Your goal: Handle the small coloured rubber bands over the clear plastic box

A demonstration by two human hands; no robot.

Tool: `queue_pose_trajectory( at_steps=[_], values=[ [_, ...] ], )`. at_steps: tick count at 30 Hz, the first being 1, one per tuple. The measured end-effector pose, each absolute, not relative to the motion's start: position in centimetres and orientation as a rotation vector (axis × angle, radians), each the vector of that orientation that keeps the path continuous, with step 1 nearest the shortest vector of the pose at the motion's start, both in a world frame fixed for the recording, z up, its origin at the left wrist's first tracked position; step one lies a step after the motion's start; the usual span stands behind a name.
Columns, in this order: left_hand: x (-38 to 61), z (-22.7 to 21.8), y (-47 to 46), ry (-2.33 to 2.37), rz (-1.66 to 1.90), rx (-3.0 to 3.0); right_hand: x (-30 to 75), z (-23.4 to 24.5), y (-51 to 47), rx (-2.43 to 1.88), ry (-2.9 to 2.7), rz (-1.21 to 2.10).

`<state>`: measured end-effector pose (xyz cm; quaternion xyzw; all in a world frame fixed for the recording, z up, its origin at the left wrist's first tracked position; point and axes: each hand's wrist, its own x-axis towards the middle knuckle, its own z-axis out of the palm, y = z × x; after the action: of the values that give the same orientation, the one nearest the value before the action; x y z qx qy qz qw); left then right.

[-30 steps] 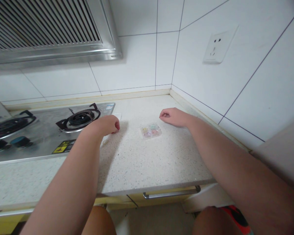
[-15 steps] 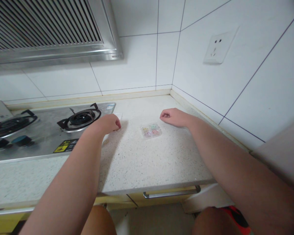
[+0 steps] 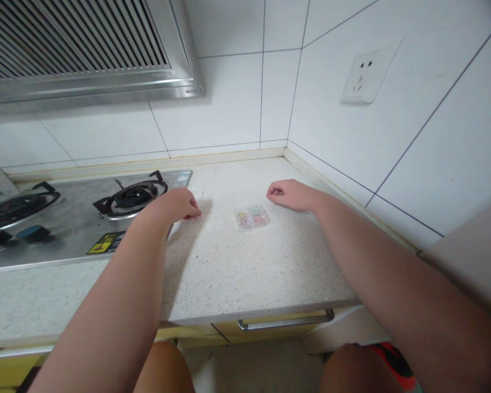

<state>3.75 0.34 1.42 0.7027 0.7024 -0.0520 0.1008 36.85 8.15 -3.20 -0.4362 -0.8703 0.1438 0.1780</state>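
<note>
A small clear box [image 3: 252, 218] lies on the counter between my hands. Its compartments hold little coloured rings or bands in yellow, green, purple and red. To its left, my left hand [image 3: 182, 204] is closed in a pinch low over the counter, beside the stove edge. A faint pinkish bit shows at those fingertips, too small to name. Behind and under this hand, part of a clear plastic tray or lid [image 3: 197, 192] shows; the hand hides most of it. Right of the box, my right hand [image 3: 291, 195] rests on the counter with its fingers curled in, nothing visible in them.
A steel gas stove [image 3: 73, 213] with black burners adjoins the counter [image 3: 245, 273] on the left. Above it hangs a range hood [image 3: 106, 90]. Tiled walls meet at the back corner, with a socket [image 3: 366, 76] on the right. A drawer handle [image 3: 286, 322] sticks out below the counter edge.
My left hand's fingers have dipped slightly and come together in a pinch, with a faint pinkish bit now showing there. My right hand and the box have stayed in place.
</note>
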Motion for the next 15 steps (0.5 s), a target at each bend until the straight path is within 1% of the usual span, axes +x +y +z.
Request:
queue_pose_trajectory(
  at_steps=[15],
  values=[
    [3.02,0.68,0.92,1.998,-0.103,2.094,36.72,-3.01,8.08,-1.259,-2.468,0.422]
  ],
)
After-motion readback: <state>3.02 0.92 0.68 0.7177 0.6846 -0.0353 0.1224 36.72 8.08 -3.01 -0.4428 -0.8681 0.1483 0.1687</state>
